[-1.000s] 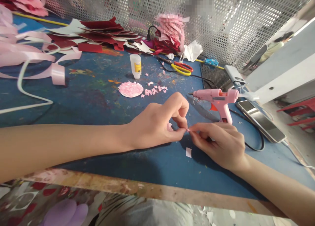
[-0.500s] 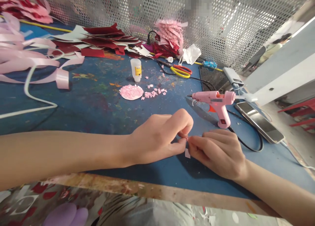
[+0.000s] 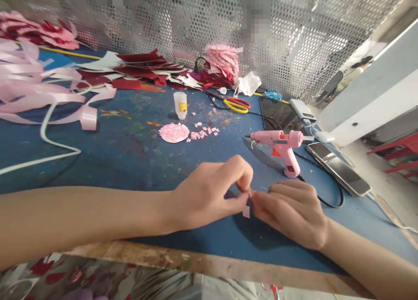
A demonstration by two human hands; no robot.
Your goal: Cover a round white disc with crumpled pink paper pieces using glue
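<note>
Near the table's front edge, my left hand and my right hand meet with thumbs and index fingers pinched. A small pink ribbon piece sits between the touching fingertips, mostly hidden by them. Its pale pink end shows just below; whether this is the same piece or a separate one lying on the table, I cannot tell. Beyond my hands lies a round disc covered with pink bits, and beside it are several loose pink snippets. A pink glue gun stands past my right hand, nozzle pointing left.
A small bottle with a yellow label stands behind the disc. Further back are scissors, red and white sheets and a mesh screen. Pink ribbon lies left; a phone and cables lie right.
The whole view has tilted slightly upward, so everything sits a little lower. Both hands keep their pinch at nearly the same place over the table.
</note>
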